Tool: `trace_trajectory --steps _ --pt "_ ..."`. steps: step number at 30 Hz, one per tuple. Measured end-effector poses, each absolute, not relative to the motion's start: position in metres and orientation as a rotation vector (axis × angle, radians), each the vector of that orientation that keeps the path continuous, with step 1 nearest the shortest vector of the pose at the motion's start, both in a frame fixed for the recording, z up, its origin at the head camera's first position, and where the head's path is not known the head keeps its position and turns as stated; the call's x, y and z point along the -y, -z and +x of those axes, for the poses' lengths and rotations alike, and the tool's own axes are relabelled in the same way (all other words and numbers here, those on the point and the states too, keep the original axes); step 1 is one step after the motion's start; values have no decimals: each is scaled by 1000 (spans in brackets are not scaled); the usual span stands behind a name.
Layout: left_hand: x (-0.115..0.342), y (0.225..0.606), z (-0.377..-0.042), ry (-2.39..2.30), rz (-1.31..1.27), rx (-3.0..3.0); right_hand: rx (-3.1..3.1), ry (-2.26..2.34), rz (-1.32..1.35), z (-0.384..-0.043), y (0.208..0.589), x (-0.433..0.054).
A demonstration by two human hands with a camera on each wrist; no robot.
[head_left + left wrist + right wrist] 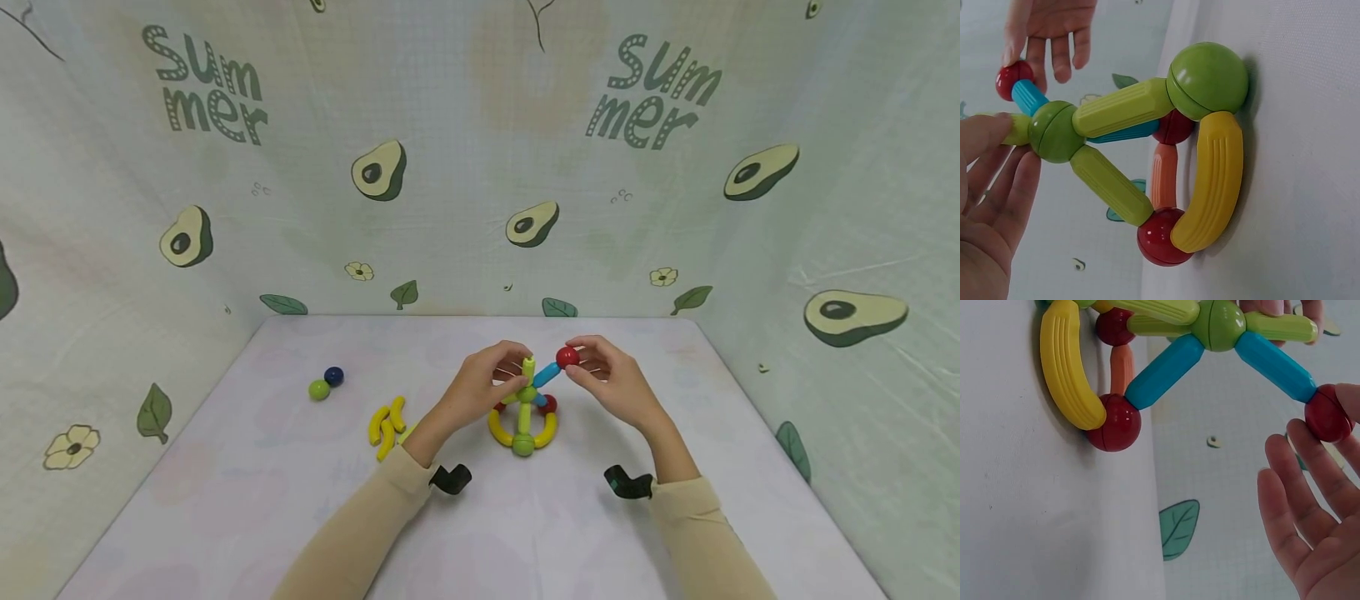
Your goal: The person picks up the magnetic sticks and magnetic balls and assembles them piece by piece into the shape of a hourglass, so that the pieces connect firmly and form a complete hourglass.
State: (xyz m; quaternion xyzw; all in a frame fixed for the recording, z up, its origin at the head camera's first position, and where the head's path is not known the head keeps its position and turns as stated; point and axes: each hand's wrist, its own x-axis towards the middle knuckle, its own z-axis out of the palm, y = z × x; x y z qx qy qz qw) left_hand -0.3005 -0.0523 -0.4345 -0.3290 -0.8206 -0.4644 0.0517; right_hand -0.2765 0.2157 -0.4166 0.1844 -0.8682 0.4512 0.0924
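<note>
A structure of magnetic rods and balls stands on the table. Curved yellow rods (1217, 181), red balls (1114, 422) and a green ball (1208, 81) form its base, with straight rods rising to a green top ball (1218, 324). My left hand (480, 383) pinches the light green rod (1282, 327) that sticks up from that top ball. A blue rod (1275, 365) slants up and outward from the same ball, with a red ball (567, 357) at its outer end. My right hand (617, 387) pinches this red ball between thumb and fingers.
Left of the structure lie several loose curved yellow rods (387, 437), with a light green rod (406, 435) partly behind the left forearm. Farther left, a dark blue ball (334, 376) and a green ball (318, 390) sit together. A printed cloth backdrop (450, 100) surrounds the table.
</note>
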Motion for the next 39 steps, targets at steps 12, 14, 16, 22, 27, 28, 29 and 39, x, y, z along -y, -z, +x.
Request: trace_trajectory --steps 12,14,16,22,27,28,29,39 --pt "56 434 -303 1399 -1008 2510 2600 -1326 533 -275 415 -215" --pt "57 432 -303 1402 -1018 2504 2602 -1327 530 -275 414 -215" --pt "58 431 -303 1406 -1021 2501 2604 -1331 525 -275 414 -215" --pt "65 425 -305 1364 -999 2512 2612 -1334 516 -275 414 -214" --pt "72 422 -309 1325 -994 2512 2620 -1338 501 -273 413 -215" --pt "74 421 -310 1323 -998 2507 2619 -1339 503 -273 414 -216" --pt "76 420 -311 1320 -999 2502 2616 -1340 510 -274 414 -216" --pt "121 411 -321 1186 -898 2564 2601 -1343 527 -276 415 -216"
